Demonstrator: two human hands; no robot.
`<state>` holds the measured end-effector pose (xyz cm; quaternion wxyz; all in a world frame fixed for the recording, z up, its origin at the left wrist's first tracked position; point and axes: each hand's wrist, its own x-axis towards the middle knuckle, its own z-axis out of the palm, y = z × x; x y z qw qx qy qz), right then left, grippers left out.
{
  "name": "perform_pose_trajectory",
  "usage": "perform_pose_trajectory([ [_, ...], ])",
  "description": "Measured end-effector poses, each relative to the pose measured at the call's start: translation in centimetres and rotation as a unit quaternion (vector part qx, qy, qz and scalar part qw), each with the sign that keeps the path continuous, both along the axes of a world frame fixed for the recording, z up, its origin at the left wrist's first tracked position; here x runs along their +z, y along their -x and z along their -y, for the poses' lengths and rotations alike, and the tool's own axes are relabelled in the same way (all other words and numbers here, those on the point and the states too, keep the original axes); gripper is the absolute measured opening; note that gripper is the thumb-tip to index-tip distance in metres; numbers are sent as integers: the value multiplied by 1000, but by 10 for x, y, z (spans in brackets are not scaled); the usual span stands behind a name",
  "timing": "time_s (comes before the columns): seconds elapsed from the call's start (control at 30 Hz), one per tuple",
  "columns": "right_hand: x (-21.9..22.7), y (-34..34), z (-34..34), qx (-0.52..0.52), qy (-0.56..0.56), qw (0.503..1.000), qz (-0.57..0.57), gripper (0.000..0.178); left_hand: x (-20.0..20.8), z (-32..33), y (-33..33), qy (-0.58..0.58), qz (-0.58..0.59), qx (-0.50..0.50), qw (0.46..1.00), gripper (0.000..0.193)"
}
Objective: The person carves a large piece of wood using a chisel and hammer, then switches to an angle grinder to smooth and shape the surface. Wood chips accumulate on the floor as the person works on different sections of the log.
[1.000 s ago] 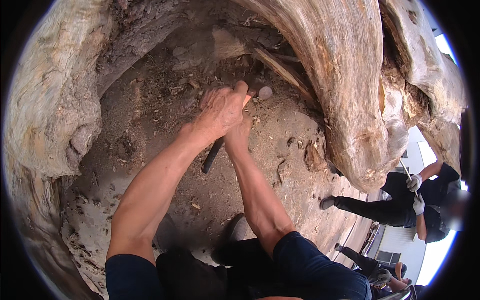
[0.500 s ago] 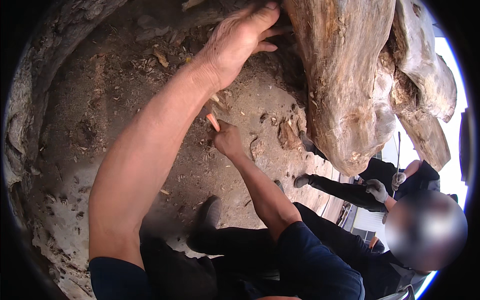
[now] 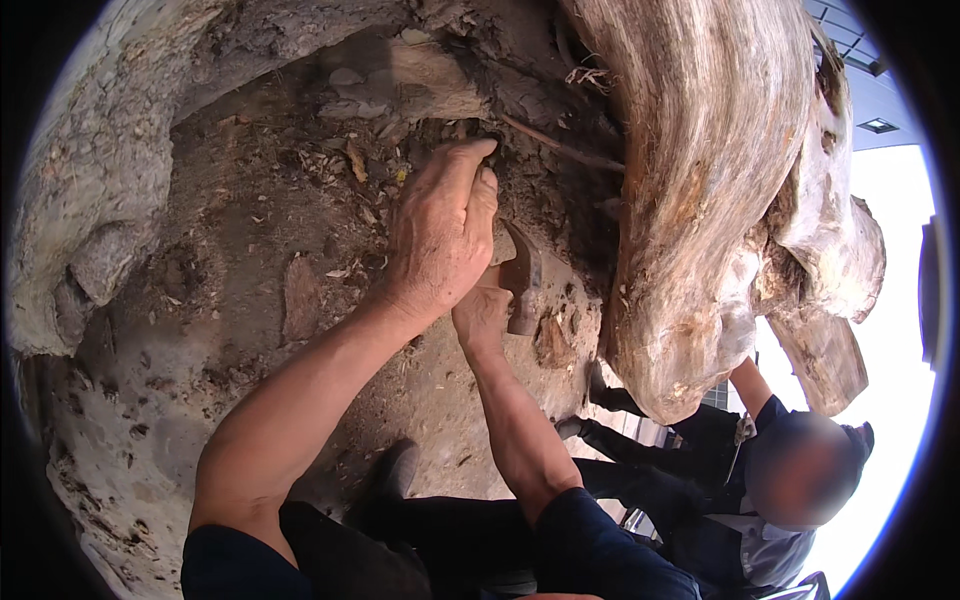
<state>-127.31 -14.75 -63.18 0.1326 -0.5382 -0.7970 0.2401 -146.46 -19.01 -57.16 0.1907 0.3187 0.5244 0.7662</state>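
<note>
My right hand [image 3: 483, 318] grips a hammer close behind its brown, worn metal head [image 3: 523, 277]. One end of that head curves to a narrow tip; most of the handle is hidden by my hands. Just above and left of it, my left hand [image 3: 440, 225] reaches over the dirt toward a dark hollow under the wood. Its fingers are bent and pressed together, and whatever they may hold is out of sight. A thin brown stick [image 3: 562, 147] slants between the hollow and the big pale trunk [image 3: 690, 200] on the right.
Grey, weathered wood [image 3: 90, 200] curves along the left and top. Wood chips and dry leaves litter the brown surface [image 3: 240, 290]. A bark piece [image 3: 552, 343] lies by the hammer. At lower right a person in dark clothes [image 3: 690, 540] is close to the trunk.
My left hand has come down from beside the trunk, its fingers drawn together. My right hand has moved up and right, bringing the hammer head into sight. The view has shifted.
</note>
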Motion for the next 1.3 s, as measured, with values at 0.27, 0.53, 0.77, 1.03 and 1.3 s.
perform_pose_trajectory([
  [0.27,66,98,-3,22,22,966,-257,31,-73,19,5,130,-246,-52,959,68],
  [0.53,79,145,-56,17,64,899,-434,37,-74,-40,44,163,-232,-24,959,48],
  [0.77,84,183,-84,47,80,862,-499,30,-67,-71,87,67,-252,55,964,40],
  [1.03,91,179,-99,-17,186,902,-389,25,-86,-52,58,133,-193,-18,972,32],
  [1.3,102,168,-91,-28,228,890,-393,24,-64,-31,55,133,-191,-96,968,34],
])
